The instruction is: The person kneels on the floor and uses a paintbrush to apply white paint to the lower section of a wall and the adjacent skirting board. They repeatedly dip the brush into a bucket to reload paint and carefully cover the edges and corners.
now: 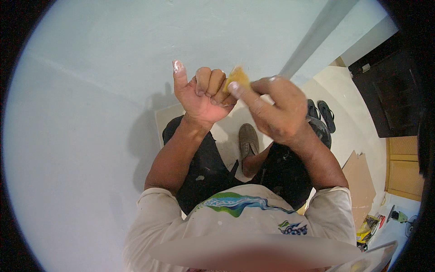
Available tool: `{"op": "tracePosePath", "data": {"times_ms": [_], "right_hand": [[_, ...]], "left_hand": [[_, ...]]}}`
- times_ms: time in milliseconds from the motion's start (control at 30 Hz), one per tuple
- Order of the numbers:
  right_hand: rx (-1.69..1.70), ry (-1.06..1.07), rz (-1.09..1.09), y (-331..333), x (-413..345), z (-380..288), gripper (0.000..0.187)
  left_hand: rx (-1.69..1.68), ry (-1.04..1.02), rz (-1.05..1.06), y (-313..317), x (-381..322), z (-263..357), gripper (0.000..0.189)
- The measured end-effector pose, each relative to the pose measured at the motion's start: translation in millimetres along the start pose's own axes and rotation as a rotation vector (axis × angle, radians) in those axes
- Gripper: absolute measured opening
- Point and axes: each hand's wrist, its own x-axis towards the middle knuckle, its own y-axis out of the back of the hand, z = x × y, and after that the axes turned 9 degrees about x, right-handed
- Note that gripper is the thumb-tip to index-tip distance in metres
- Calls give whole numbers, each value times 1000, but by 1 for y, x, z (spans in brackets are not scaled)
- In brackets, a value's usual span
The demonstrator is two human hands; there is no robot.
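A small yellow piece (240,77), folded sandpaper or sponge, is pinched between the thumb and fingers of my right hand (283,108). White powder or paint marks that thumb's tip. Beside it, my left hand (205,97) is palm up with its fingers curled in and its thumb sticking out, also whitened at the tip. Nothing shows inside the left fist. The yellow piece overlaps the left little-finger side in view; whether they touch I cannot tell. Both hands are in front of a pale painted wall (102,57).
A wall corner (314,39) juts out at upper right. Below my hands are my dark trousers (207,166) and a brown shoe (248,137). Black flip-flops (326,115), a dark door (387,85), a cardboard sheet (360,185) and a yellow bag (367,229) are to the right.
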Motion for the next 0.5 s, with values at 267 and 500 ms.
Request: {"op": "tracePosePath", "data": {"times_ms": [267, 500], "right_hand": [[-91, -5, -20, -9, -10, 6, 39], [115, -99, 191, -15, 0, 3, 42]], "left_hand": [[3, 43, 16, 14, -1, -6, 78], [-25, 49, -86, 12, 0, -8, 81]]}}
